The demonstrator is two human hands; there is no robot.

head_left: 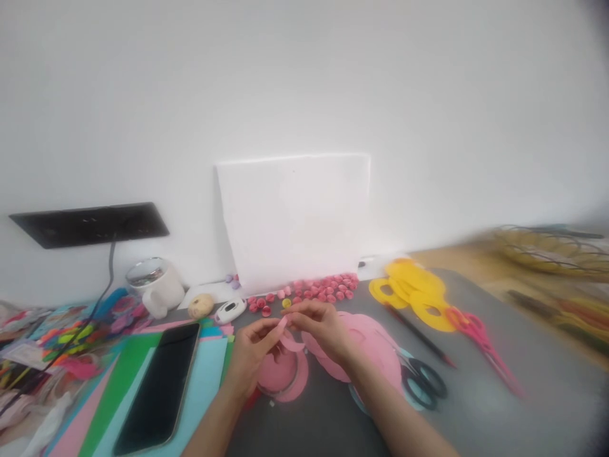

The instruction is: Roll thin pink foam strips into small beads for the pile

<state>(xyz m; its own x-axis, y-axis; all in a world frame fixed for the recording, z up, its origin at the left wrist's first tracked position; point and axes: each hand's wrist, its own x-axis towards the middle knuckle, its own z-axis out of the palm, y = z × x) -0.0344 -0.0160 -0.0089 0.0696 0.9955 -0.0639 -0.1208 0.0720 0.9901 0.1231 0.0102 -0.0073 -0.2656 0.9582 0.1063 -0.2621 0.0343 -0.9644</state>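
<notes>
Both my hands meet over the table, holding a curved pink paper strip between them. My left hand pinches it with thumb and fingers closed. From the other side, my right hand grips the strip's upper end with its fingertips. Below the left hand lie round pink paper pieces. A pile of larger pink paper circles lies partly behind my right hand and forearm. Just beyond the hands are many small rolled pink paper coils, with one yellow coil among them.
On the right lie black-handled scissors, a pencil, pink scissors and yellow paper rings. To the left are a phone on coloured paper sheets, and a white mug. A white board leans on the wall.
</notes>
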